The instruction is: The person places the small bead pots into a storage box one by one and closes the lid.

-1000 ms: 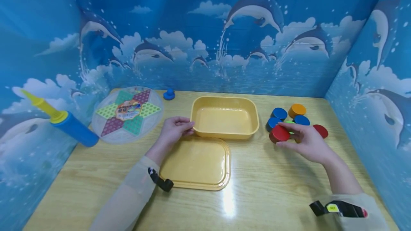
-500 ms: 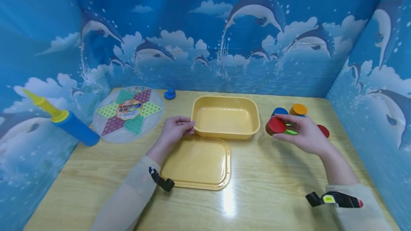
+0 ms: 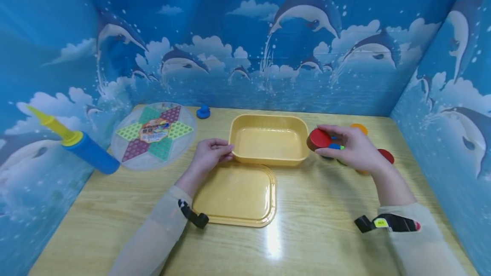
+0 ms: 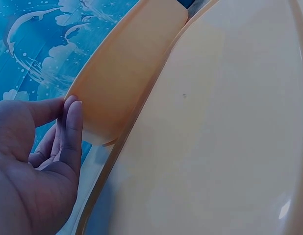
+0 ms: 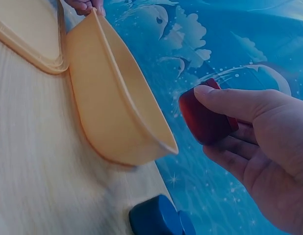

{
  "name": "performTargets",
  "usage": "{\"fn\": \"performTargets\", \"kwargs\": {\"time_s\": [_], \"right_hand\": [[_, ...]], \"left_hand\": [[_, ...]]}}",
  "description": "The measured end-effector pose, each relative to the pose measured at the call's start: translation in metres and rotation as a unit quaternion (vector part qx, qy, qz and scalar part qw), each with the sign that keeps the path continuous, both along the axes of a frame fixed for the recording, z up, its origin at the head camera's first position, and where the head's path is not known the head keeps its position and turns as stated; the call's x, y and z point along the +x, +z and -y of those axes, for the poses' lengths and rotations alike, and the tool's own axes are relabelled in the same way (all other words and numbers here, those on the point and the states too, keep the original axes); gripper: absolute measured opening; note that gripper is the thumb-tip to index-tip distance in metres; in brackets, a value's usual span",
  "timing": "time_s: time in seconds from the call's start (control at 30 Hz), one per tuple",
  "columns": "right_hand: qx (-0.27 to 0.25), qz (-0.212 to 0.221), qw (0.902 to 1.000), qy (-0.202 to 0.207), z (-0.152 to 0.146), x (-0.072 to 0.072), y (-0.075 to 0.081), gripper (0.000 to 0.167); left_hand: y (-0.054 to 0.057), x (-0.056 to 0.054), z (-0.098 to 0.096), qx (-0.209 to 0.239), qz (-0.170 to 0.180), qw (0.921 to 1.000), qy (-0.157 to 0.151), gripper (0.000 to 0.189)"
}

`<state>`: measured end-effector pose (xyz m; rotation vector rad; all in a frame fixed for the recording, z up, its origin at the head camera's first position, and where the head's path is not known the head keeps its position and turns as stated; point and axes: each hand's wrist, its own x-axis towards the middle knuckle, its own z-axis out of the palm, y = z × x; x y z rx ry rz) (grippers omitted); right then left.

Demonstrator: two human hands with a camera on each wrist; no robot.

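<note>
My left hand [image 3: 209,155] pinches the left front corner of a yellow plastic container [image 3: 268,162]. Thumb and fingers meet at its rim [image 4: 73,93] in the left wrist view. My right hand [image 3: 356,146] grips a short red cylinder [image 3: 318,139] like a small tub, thumb on one side and fingers on the other. It is held up just beside the container's right end. In the right wrist view the red cylinder [image 5: 203,117] is apart from the container wall [image 5: 110,98]. The container's inside shows no contents.
A flat yellow lid [image 3: 234,193] lies before the container. Beyond and under my right hand are similar cylinders, partly hidden: blue [image 5: 154,215], orange [image 3: 359,128], red [image 3: 386,156]. At left are a star game board [image 3: 153,137], a blue-yellow pump [image 3: 92,152] and a blue duck [image 3: 203,112].
My right hand has carried the red cylinder left and slightly farther back, from the group of cylinders to the container's right side. My left hand has stayed at the container's corner.
</note>
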<state>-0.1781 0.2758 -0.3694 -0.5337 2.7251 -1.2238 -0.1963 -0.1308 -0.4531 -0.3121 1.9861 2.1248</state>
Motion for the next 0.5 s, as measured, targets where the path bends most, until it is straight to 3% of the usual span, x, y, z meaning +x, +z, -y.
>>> {"fn": "performTargets", "kwargs": {"time_s": [0.5], "right_hand": [[-0.015, 0.01, 0.9998, 0.013, 0.029, -0.029, 0.005, 0.071]], "left_hand": [[-0.001, 0.0, 0.0, 0.006, -0.006, 1.0, 0.003, 0.023]]}}
